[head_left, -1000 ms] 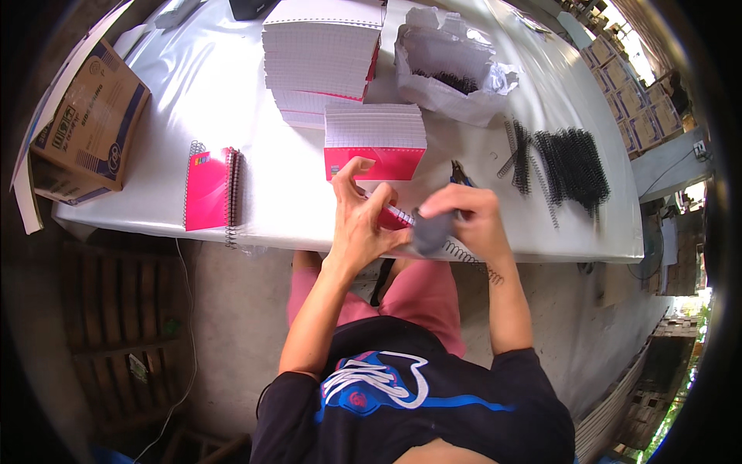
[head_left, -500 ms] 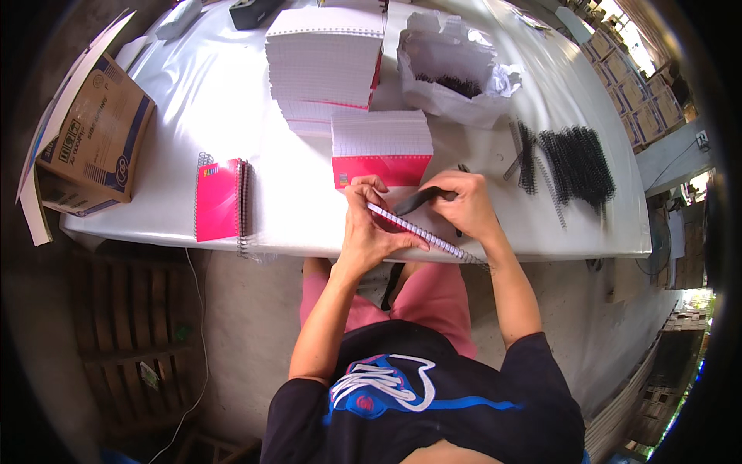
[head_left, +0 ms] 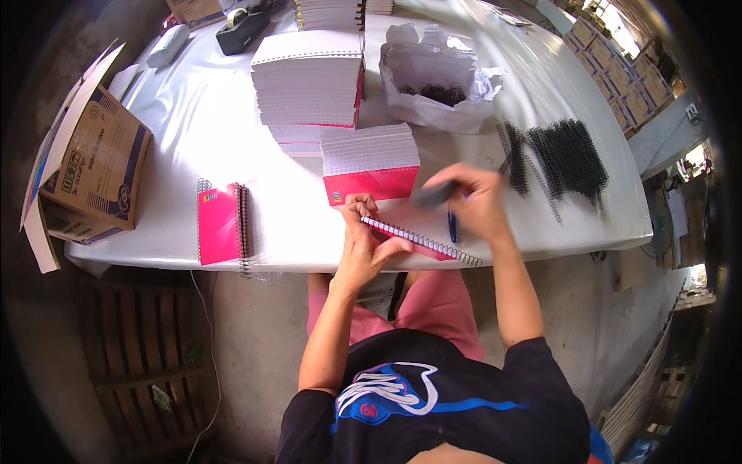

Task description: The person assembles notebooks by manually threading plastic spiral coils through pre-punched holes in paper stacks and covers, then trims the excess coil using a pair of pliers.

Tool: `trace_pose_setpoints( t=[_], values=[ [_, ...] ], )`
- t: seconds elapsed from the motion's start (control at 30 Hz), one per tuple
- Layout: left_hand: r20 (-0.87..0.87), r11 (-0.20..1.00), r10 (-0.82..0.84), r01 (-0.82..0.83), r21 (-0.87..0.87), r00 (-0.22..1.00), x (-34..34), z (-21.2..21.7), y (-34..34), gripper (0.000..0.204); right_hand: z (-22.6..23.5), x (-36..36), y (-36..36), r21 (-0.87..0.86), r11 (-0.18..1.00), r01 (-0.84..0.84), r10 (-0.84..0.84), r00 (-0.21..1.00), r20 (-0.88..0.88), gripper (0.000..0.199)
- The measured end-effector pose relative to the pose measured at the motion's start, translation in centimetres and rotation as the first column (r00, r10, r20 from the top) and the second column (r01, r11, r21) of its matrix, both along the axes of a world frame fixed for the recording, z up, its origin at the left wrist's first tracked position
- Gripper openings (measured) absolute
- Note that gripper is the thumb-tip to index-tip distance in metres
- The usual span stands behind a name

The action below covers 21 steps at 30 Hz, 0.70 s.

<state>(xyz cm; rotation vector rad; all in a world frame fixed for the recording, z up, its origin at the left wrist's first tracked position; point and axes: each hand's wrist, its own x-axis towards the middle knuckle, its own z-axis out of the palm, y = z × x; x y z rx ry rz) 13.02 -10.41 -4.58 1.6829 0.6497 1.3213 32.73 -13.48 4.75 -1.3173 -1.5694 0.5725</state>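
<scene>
At the table's front edge my left hand (head_left: pixel 360 249) grips a spiral notebook (head_left: pixel 410 234), its thumb and fingers closed round one end. The notebook is tilted, coil edge up. A wire coil runs through that edge and sticks out past the right end; a strip of red cover shows below. My right hand (head_left: pixel 479 199), smeared by motion, is closed on a dark grey, curved object (head_left: pixel 435 195) just above the notebook. Its kind cannot be made out. A thin dark-blue thing (head_left: pixel 452 226) lies below that hand, partly hidden.
Ahead stands a stack of punched red-covered pages (head_left: pixel 371 184), with a taller page stack (head_left: pixel 306 81) behind. To the left are coiled red notebooks (head_left: pixel 219 224) and an open carton (head_left: pixel 97 166). Black coils (head_left: pixel 568 161) lie right; a white bag (head_left: pixel 440 108) holds more. A tape dispenser (head_left: pixel 241 31) stands farther back.
My right hand and the dark object have lifted away from the notebook and blurred. The notebook stays in my left hand. The whole view has shifted slightly, showing more of the table's far side.
</scene>
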Motion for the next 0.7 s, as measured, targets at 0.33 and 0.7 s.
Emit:
trace_pose_setpoints(
  t=[0.33,0.7],
  values=[
    [0.227,0.956,0.178,-0.113,-0.271,0.958,-0.5,2.2,-1.6,0.013,-2.7,3.4,-4.2,-0.031,0.809,0.587,-0.443,0.643,0.625,0.054],
    [0.074,0.940,0.340,-0.337,-0.057,0.937,0.4,2.3,-3.0,0.033,-8.1,0.3,-6.0,0.066,0.806,0.588,-0.402,0.461,0.791,0.058]
  ],
)
